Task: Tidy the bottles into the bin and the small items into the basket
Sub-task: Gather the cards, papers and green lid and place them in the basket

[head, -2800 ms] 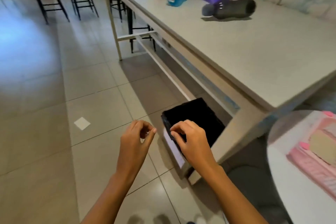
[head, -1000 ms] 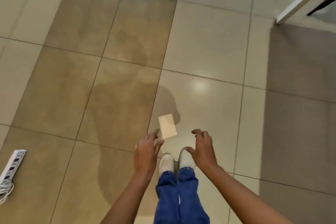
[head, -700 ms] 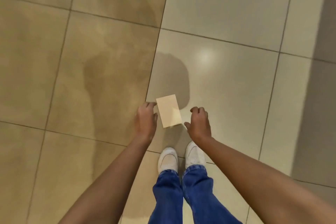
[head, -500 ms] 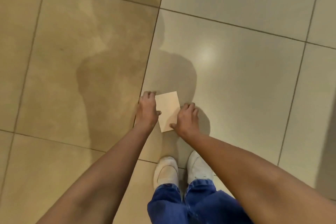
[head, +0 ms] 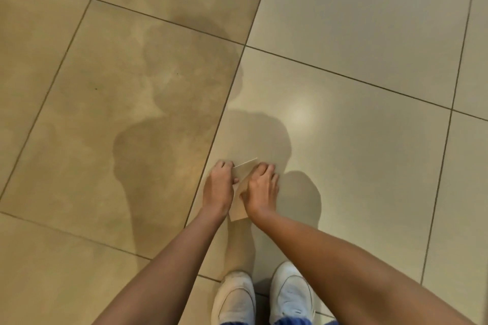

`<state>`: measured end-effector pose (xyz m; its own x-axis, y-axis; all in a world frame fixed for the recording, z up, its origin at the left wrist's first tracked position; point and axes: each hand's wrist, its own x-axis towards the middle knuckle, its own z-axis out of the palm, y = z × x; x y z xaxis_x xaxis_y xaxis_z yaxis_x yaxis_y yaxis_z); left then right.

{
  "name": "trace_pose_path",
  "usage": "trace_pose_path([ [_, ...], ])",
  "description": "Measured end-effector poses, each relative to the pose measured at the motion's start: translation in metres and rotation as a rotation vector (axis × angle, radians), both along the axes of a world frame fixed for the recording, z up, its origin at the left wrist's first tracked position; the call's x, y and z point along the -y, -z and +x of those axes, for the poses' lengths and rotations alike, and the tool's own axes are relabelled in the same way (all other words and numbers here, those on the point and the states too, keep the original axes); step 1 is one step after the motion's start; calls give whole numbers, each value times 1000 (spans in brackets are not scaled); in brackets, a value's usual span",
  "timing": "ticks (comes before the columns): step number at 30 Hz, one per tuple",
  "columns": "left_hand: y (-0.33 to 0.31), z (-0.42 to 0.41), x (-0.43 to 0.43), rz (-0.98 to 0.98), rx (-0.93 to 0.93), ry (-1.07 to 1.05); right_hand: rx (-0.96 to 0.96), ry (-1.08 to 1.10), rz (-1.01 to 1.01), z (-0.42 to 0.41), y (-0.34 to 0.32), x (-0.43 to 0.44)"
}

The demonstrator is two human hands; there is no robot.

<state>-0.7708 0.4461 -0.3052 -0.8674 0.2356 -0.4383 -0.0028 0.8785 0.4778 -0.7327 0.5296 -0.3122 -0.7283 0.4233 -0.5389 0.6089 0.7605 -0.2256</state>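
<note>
A small pale rectangular card [head: 240, 176] lies on the tiled floor in front of my feet, with its far edge tilted up off the tile. My left hand [head: 220, 185] grips its left side with curled fingers. My right hand [head: 261, 186] presses and pinches its right side. Both hands cover much of the card. No bottles, bin or basket are in view.
Glossy beige floor tiles [head: 343, 34] with dark grout lines fill the view. My white shoes [head: 264, 298] stand just below the card. My shadow falls on the tiles to the left.
I turned from the table and black bin to the floor and bent down. Both hands reached the card and closed on its sides; its far edge has lifted.
</note>
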Motion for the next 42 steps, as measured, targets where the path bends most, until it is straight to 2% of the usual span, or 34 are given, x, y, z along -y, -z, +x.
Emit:
trace_pose_path([
  [4,-50,-4,1,96,-110,-115,-102,60,-181,-10,-37,-28],
  [9,-138,-8,-1,237,-127,-206,-257,-26,-403,-15,-122,-64],
  [14,-254,0,-9,313,-165,-172,-362,-60,-393,-2,-240,-93],
  [20,-421,13,-25,389,-183,-46,-498,-45,-356,29,-417,-128],
  [27,-600,45,-58,561,-206,78,-636,10,-191,87,-606,-156],
  [30,-660,62,-68,621,-216,148,-720,101,-106,117,-668,-155],
  [35,-735,97,-68,766,-230,256,-880,284,49,180,-749,-128],
  [42,-813,160,-55,914,-286,640,-1027,470,297,288,-830,-66],
])
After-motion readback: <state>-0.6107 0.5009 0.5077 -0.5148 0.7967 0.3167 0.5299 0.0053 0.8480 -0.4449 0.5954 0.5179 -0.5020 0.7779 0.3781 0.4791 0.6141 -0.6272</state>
